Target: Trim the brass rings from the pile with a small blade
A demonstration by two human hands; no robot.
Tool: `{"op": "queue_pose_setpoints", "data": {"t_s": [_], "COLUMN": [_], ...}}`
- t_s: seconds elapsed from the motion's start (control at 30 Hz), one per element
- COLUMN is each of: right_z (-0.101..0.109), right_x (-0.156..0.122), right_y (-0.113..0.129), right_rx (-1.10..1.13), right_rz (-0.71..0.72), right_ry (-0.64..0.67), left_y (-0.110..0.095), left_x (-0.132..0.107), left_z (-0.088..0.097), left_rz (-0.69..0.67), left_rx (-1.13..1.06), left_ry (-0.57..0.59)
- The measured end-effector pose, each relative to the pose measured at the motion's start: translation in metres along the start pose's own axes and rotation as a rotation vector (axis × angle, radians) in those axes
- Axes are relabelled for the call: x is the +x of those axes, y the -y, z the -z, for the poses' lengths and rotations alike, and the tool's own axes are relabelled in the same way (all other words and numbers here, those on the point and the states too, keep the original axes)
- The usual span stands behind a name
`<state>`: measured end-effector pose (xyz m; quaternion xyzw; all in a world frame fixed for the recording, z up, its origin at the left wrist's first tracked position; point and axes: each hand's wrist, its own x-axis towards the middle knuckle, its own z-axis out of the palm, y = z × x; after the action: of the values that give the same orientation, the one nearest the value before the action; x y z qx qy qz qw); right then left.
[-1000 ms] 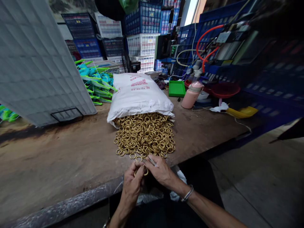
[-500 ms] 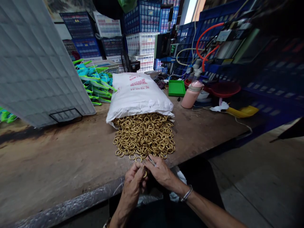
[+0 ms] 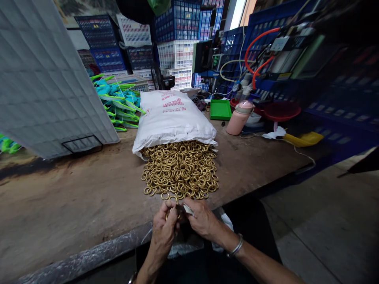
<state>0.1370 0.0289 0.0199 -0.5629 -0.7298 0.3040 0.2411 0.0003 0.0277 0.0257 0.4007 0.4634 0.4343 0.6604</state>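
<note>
My left hand [image 3: 164, 225] is closed, thumb against fingers, on a gold-coloured ring [image 3: 167, 215] at the table's front edge. The ring is partly covered by the fingers. In my closed right hand [image 3: 204, 220] is a small knife [image 3: 188, 210] with a pale handle. Its dark blade points left and meets the ring at my left fingertips; the exact contact is hard to make out. Just beyond both hands lies a heap of gold-coloured rings [image 3: 180, 167], spilling from the open mouth of a white sack [image 3: 174, 118] with red print.
A grey panel [image 3: 56, 79] stands at left, beside bright green and blue plastic pieces [image 3: 118, 100]. To the right are a green tray [image 3: 220, 109], a pink bottle [image 3: 239, 118] and a yellow scoop-like piece [image 3: 304, 139]. Stacked crates [image 3: 174, 55] rise behind the wooden table [image 3: 83, 197].
The knife has swung from pointing up, away from the ring, to lying with its blade at my left fingertips. My right hand has turned and shifted slightly; the heap looks unchanged.
</note>
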Motion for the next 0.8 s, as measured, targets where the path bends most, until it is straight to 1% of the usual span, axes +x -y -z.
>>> {"op": "queue_pose_setpoints", "data": {"t_s": [0.1,0.17,0.23,0.3,0.37,0.43,0.5,0.57,0.63,0.73,0.8], "right_z": [0.002,0.005,0.008,0.012,0.015,0.019,0.022,0.025,0.026,0.023,0.02], "right_x": [-0.001,-0.001,-0.001,0.0,0.001,0.003,0.005,0.008,0.01,0.012,0.014], "right_y": [0.003,0.005,0.004,0.0,-0.007,-0.015,-0.022,-0.026,-0.026,-0.022,-0.017], "right_rx": [-0.118,-0.192,-0.269,-0.343,-0.381,-0.374,-0.337,-0.289,-0.248,-0.245,-0.29], "right_rz": [0.008,-0.015,-0.059,-0.118,-0.16,-0.169,-0.156,-0.146,-0.124,-0.083,-0.081], "right_ry": [0.043,0.058,0.065,0.06,0.021,-0.062,-0.153,-0.219,-0.249,-0.244,-0.226], "left_y": [0.003,0.003,0.002,-0.001,-0.004,-0.005,-0.006,-0.005,-0.005,-0.003,-0.002], "left_x": [0.0,-0.002,-0.007,-0.014,-0.02,-0.025,-0.025,-0.022,-0.019,-0.015,-0.014], "left_z": [0.001,0.002,0.002,0.0,-0.002,-0.003,-0.003,-0.002,0.0,0.003,0.004], "left_rz": [-0.049,-0.061,-0.025,0.046,0.117,0.17,0.216,0.258,0.272,0.272,0.269], "left_rx": [0.03,0.055,0.079,0.076,0.018,-0.115,-0.271,-0.379,-0.414,-0.424,-0.426], "left_ry": [0.009,0.01,0.023,0.063,0.152,0.233,0.262,0.237,0.203,0.147,0.118]}}
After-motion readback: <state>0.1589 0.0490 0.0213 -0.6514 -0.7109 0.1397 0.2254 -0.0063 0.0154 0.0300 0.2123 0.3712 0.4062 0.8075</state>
